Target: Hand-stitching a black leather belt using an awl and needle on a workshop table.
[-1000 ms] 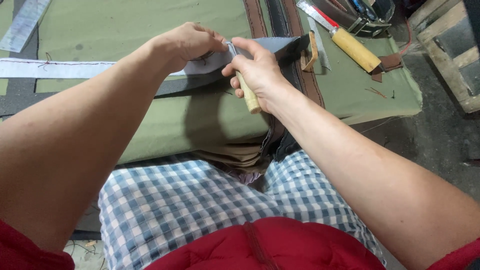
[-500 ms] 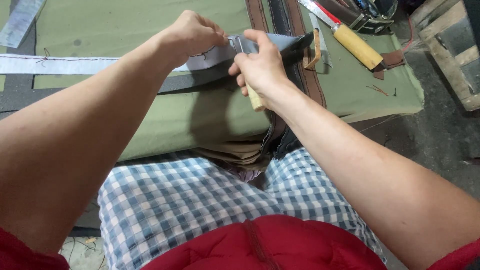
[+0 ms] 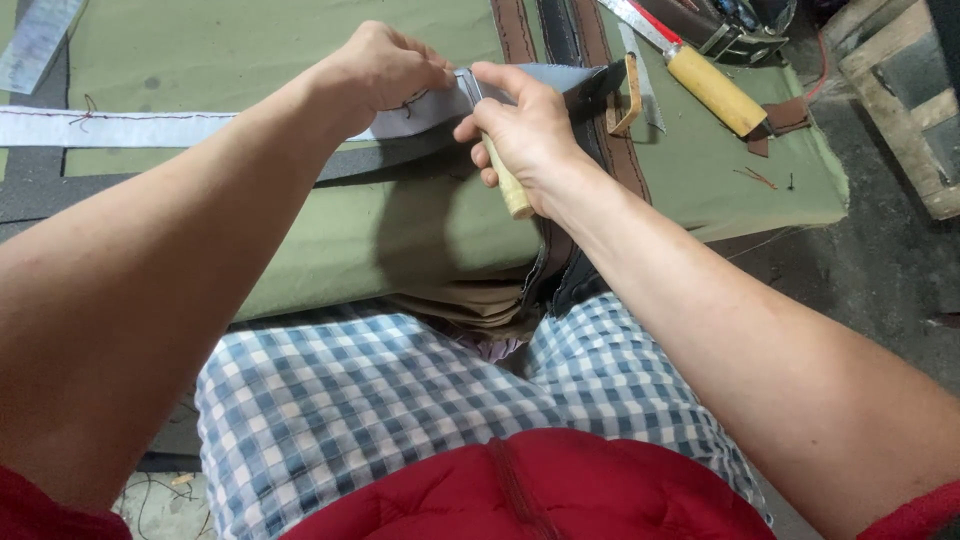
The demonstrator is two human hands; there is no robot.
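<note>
The left hand (image 3: 385, 68) is closed in a pinch on a grey strap (image 3: 150, 127), a long flat band with a line of red stitching that runs from the left edge of the view across the green cloth-covered bench (image 3: 330, 235) to the hands. The right hand (image 3: 520, 125) is curled shut around the pale wooden handle of a small knife (image 3: 505, 180), whose metal end meets the strap just beside the left fingertips. Behind the hands, a brown and black leather belt (image 3: 560, 40) lies lengthwise on the bench and hangs over its near edge. To the right lies a second knife (image 3: 705, 85) with a yellow wooden handle and a red collar, next to a small brown leather scrap (image 3: 785, 115). A wooden crate (image 3: 905, 120) stands on the floor at far right. Checked blue-and-white trousers (image 3: 400, 400) and a red quilted jacket (image 3: 560, 490) fill the foreground.
</note>
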